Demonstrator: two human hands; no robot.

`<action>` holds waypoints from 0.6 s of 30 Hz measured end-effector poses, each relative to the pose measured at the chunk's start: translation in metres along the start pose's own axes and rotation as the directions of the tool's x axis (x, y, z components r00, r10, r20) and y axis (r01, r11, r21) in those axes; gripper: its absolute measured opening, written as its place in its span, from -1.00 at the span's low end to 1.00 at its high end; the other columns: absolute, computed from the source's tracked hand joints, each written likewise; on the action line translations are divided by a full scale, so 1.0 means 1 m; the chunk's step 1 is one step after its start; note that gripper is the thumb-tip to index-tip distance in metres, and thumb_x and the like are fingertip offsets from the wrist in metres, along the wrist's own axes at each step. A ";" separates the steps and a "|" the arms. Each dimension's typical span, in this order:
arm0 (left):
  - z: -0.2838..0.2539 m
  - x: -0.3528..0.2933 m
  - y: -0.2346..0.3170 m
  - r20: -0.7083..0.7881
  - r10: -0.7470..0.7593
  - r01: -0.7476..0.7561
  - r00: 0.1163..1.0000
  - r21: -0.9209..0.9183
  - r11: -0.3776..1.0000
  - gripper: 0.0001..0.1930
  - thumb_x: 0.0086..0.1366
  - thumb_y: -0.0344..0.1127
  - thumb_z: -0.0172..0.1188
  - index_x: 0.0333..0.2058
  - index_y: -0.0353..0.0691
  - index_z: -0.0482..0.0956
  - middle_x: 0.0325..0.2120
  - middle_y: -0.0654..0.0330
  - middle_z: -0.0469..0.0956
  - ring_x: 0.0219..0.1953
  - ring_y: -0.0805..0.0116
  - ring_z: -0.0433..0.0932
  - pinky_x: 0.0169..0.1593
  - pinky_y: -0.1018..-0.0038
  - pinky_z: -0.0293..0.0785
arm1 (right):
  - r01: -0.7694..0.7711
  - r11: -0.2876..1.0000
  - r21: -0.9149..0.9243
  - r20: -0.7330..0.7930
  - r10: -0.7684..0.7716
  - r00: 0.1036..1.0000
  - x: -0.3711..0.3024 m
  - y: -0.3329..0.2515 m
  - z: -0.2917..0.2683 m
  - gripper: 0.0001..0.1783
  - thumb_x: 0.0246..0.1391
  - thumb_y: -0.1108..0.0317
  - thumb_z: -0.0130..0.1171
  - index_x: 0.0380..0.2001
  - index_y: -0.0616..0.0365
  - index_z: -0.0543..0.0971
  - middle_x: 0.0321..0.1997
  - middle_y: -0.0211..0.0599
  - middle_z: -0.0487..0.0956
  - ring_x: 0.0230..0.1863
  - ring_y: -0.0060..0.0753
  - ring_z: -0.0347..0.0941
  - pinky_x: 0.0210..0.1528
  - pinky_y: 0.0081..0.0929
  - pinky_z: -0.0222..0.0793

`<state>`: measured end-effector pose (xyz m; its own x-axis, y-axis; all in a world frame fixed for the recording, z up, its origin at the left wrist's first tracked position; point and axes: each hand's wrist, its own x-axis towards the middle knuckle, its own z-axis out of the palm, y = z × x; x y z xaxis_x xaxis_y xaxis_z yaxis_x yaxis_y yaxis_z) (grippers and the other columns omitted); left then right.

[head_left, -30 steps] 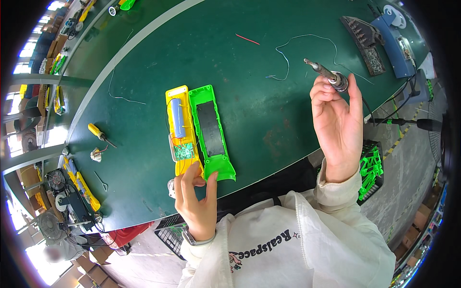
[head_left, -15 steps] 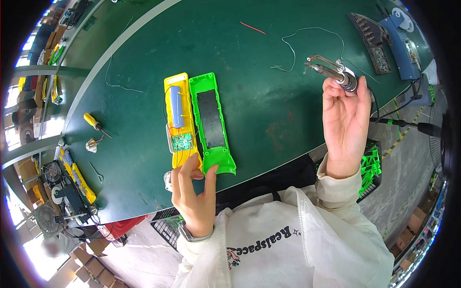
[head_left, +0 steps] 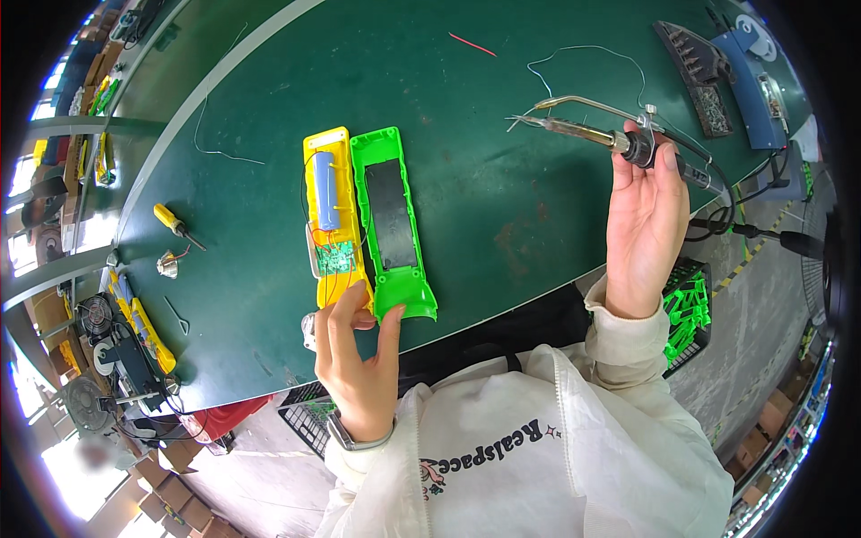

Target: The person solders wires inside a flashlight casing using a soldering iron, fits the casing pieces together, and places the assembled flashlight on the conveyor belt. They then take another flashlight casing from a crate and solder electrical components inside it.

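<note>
My right hand (head_left: 642, 238) grips a soldering iron (head_left: 578, 132) by its black handle, raised over the table's right side. Its tip points left, and a thin curved metal tube runs alongside it. With its fingers on a yellow plastic housing half (head_left: 344, 215) and its thumb on a green one (head_left: 395, 282), my left hand (head_left: 357, 372) pinches their near ends. The halves lie side by side. Inside the yellow one are a blue cylindrical battery (head_left: 326, 193) and a green circuit board (head_left: 335, 257) with thin wires. A black panel (head_left: 389, 215) fills the green half.
A yellow-handled screwdriver (head_left: 170, 220) and a small metal lamp piece (head_left: 168, 264) lie at left. Solder wire (head_left: 619, 56) and a red wire (head_left: 473, 44) rest farther back. At back right stand a dark holder (head_left: 695, 76) and a blue box (head_left: 752, 90). A crate holds green parts (head_left: 688, 314).
The soldering iron has turned, so its tip now reaches farther left and more of its length shows. The housing halves and my left hand appear slightly higher and farther left.
</note>
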<state>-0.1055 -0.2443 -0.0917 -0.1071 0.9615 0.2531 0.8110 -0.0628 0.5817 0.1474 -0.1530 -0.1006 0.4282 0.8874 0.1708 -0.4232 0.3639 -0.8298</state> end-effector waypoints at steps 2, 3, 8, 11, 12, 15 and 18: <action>-0.006 -0.003 0.000 0.006 0.003 -0.003 1.000 0.010 1.000 -0.53 0.03 -0.52 0.47 -0.04 -0.32 0.54 -0.32 0.13 0.57 -0.40 0.33 0.52 -0.28 0.45 0.47 | 0.025 0.999 -0.028 0.013 -0.024 1.000 0.000 0.002 -0.001 -0.69 0.34 0.29 0.09 -0.01 0.32 0.54 -0.02 -0.25 0.57 -0.01 -0.49 0.48 0.07 -0.49 0.40; -0.011 -0.004 0.002 0.009 0.005 -0.005 1.000 0.020 1.000 -0.54 0.04 -0.53 0.46 -0.05 -0.32 0.54 -0.31 0.12 0.57 -0.39 0.31 0.52 -0.28 0.44 0.47 | 0.036 0.998 -0.043 0.019 -0.035 0.999 0.001 0.003 -0.001 -0.68 0.33 0.30 0.10 0.00 0.32 0.52 -0.03 -0.25 0.57 -0.03 -0.49 0.47 0.07 -0.50 0.38; -0.045 0.003 0.028 -0.059 0.170 -0.180 0.984 -0.301 0.937 -0.67 0.06 -0.62 0.33 -0.15 -0.34 0.57 -0.23 -0.02 0.61 -0.34 0.22 0.57 -0.30 0.40 0.50 | 0.101 0.968 -0.230 -0.031 -0.111 0.993 0.005 0.013 -0.008 -0.64 0.34 0.31 0.01 0.05 0.37 0.48 0.03 -0.17 0.52 0.02 -0.38 0.45 0.05 -0.41 0.38; -0.046 0.009 0.062 -0.384 0.228 -0.446 0.895 -0.786 0.428 -0.82 0.17 -0.40 0.26 -0.27 -0.35 0.56 -0.28 -0.05 0.57 -0.31 0.17 0.54 -0.33 0.39 0.50 | 0.137 0.964 -0.228 0.011 -0.138 0.990 0.006 0.021 -0.010 -0.66 0.32 0.34 0.00 0.02 0.38 0.48 -0.01 -0.15 0.54 -0.01 -0.35 0.47 0.06 -0.38 0.39; -0.052 0.007 0.075 -0.367 0.182 -0.398 0.912 -0.898 0.185 -0.79 0.23 -0.39 0.19 -0.21 -0.40 0.52 -0.23 -0.13 0.51 -0.25 0.08 0.52 -0.34 0.37 0.50 | 0.151 0.963 -0.224 0.034 -0.147 0.989 0.007 0.023 -0.010 -0.66 0.32 0.34 0.00 0.01 0.38 0.48 -0.02 -0.15 0.54 -0.01 -0.34 0.47 0.07 -0.37 0.39; -0.053 -0.005 0.124 -0.210 -0.106 -0.204 0.972 -0.977 0.062 -0.76 0.38 -0.19 0.22 -0.23 -0.24 0.70 -0.28 0.24 0.58 -0.24 0.33 0.52 -0.23 0.51 0.44 | 0.156 0.962 -0.224 0.053 -0.148 0.988 0.004 0.027 -0.009 -0.69 0.29 0.36 0.04 -0.01 0.37 0.49 -0.05 -0.12 0.56 -0.02 -0.34 0.49 0.12 -0.36 0.40; -0.064 -0.008 0.136 -0.119 -0.030 -0.112 0.992 -0.980 0.167 -0.73 0.35 -0.10 0.24 -0.22 -0.16 0.73 -0.28 0.30 0.58 -0.23 0.39 0.52 -0.21 0.52 0.46 | 0.166 0.954 -0.248 0.074 -0.152 0.986 0.002 0.026 -0.010 -0.69 0.25 0.37 0.13 -0.02 0.34 0.48 -0.05 -0.11 0.56 -0.02 -0.36 0.50 0.11 -0.35 0.43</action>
<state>-0.0314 -0.2774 0.0346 -0.1992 0.9243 0.3255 -0.4163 -0.3805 0.8258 0.1449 -0.1444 -0.1274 0.4271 0.8403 0.3340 -0.1344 0.4242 -0.8955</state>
